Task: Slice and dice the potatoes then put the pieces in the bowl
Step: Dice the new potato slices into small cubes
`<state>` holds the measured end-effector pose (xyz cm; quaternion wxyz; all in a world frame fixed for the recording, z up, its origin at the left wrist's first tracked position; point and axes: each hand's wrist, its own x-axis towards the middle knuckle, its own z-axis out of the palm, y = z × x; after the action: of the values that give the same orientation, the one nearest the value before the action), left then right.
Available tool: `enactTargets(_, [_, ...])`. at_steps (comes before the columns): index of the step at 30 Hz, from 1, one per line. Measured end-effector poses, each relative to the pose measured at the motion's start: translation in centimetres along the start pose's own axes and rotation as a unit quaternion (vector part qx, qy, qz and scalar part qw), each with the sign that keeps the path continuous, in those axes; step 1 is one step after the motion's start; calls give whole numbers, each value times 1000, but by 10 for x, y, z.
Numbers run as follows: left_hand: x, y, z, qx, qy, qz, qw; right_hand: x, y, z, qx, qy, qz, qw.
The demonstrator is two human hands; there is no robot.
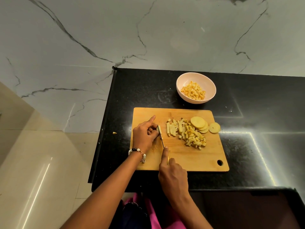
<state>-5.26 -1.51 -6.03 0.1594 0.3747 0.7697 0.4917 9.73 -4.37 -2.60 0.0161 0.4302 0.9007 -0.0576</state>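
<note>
Task partly done: bowl [181, 80] beyond the cutting board [189, 159] holds dice; strips, dice [194, 138] and slices [198, 122] await on the board. Left hand [145, 134] grips a potato piece [159, 129]; right hand [173, 176] grasps the knife [162, 141].

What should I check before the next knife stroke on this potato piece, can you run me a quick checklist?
1. Left hand grips the potato piece steadily: ok.
2. Left fingertips tucked back from the knife blade: cannot tell, the knuckles sit right against it and the index finger points away.
3. Right hand holds the knife handle firmly, index finger along the spine: ok.
4. Cutting board flat on the black counter: ok.
5. Room on the board for new pieces: ok, bare wood between blade and cut strips.
6. Bowl within reach, not full: ok.
</note>
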Motion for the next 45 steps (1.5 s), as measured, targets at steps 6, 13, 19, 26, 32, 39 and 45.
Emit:
enactTargets(6, [1, -1, 2, 12, -1, 3, 1000, 8, 9, 1, 18, 18, 39, 999])
enactTargets(13, [2, -3, -8, -90, -22, -29, 995, 17, 23, 6, 158, 79, 27, 984])
enactTargets(19, [3, -2, -7, -184, 37, -112, 976, 14, 5, 5, 143, 64, -16, 988])
enactTargets(26, [2, -2, -3, -175, 87, -101, 975, 14, 2, 5, 81, -8, 23, 996])
enactTargets(32, [2, -1, -3, -130, 86, -79, 985, 16, 19, 6, 74, 4, 57, 996])
enactTargets(39, [1, -2, -3, -68, 73, -36, 994, 12, 29, 5, 60, 29, 62, 996])
enactTargets(45, [2, 1, -3, -17, 53, -14, 998, 5, 49, -4, 52, 73, 43, 995])
